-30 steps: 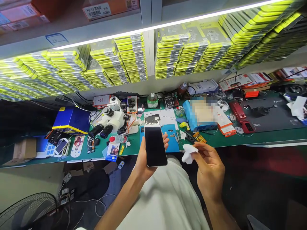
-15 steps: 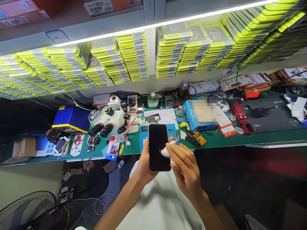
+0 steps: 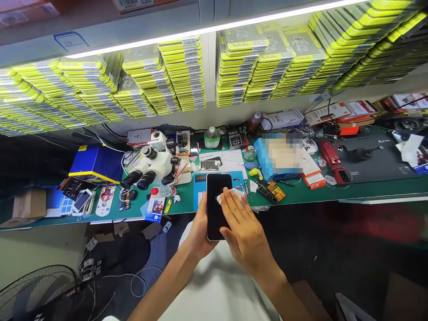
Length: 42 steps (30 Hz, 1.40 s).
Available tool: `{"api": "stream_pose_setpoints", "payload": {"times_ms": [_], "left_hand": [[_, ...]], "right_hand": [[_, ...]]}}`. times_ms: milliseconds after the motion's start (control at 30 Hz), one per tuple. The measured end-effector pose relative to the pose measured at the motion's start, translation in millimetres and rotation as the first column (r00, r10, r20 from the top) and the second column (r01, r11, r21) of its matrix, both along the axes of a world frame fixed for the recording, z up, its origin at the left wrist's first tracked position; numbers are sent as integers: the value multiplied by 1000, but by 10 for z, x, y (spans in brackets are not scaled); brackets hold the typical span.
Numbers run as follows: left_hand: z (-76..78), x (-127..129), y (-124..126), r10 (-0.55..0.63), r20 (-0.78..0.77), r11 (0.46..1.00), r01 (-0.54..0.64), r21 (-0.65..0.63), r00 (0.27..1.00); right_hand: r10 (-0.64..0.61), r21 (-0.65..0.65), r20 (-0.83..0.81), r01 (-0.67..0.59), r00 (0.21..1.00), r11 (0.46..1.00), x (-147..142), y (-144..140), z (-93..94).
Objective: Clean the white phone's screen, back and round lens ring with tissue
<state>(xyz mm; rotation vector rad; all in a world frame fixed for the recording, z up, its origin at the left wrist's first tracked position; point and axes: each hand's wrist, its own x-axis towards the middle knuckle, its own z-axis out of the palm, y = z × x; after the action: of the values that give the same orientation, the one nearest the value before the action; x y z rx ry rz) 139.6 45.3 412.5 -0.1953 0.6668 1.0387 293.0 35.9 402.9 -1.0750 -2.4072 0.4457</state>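
Note:
A smartphone [image 3: 216, 223] with a dark screen is held upright in front of me, over my lap and at the bench edge. My left hand [image 3: 199, 232] is closed around its left side and lower edge. Over the right part of the screen lies my right hand [image 3: 242, 227], its fingers stretched long and holding a crumpled white tissue [image 3: 219, 199] against the glass. Most of the tissue is hidden under those fingers. Behind the phone a blue mat [image 3: 199, 183] carries small tools, partly covered by the phone and hand.
On the green bench [image 3: 194, 200] stand a white microscope [image 3: 154, 162] and a bottle [image 3: 163, 191] to the left. A blue machine [image 3: 264, 156] and a black-and-yellow pack [image 3: 276, 192] are on the right. Stacked yellow-edged packs [image 3: 183, 76] fill the shelf above. A fan [image 3: 40, 290] stands lower left.
My right hand has gone from pinching the tissue at the screen's right edge to lying flatter, with the tissue pressed further up and left on the screen. My left hand keeps its hold.

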Motion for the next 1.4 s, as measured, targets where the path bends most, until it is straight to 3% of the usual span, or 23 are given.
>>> {"api": "stream_pose_setpoints", "payload": {"times_ms": [133,300,433,567,700,767,833,933,1033,1233,1400], "left_hand": [[-15,2,3,25,-11,999,-24,22,1000],[-34,7,-21,0,-8,1000,0,-23,1000],[-66,3,-3,17,7,1000,-17,-21,1000],[-84,-13,-3,53,29,999,-53,-10,998],[-82,-15,-17,76,52,997,-75,-19,996],[-77,-11,-15,95,50,995,-94,-22,994],[-74,-8,-10,108,43,994,-107,-23,993],[-76,-8,-10,118,29,993,-118,-20,993],[-80,-8,-30,115,19,993,-114,-8,993],[-51,-21,-99,44,39,998,-45,33,998],[-49,-24,-121,-10,52,999,8,41,999]], "right_hand": [[39,2,25,-39,999,999,11,-192,31],[-17,-13,8,18,1000,1000,-124,-162,36],[31,-33,-26,-32,999,999,-159,-286,103],[78,21,-154,-76,985,997,-78,-420,40],[139,55,-378,-128,915,990,12,-388,-28],[72,-8,-492,-87,867,996,63,-377,-8],[-117,-131,-570,51,813,990,115,-372,22],[-381,-278,-595,264,708,924,166,-314,37],[-453,-294,-598,344,661,892,147,-175,20],[-316,-104,-519,308,794,946,-14,102,-40],[-294,-9,-441,323,848,946,-140,65,-74]]}}
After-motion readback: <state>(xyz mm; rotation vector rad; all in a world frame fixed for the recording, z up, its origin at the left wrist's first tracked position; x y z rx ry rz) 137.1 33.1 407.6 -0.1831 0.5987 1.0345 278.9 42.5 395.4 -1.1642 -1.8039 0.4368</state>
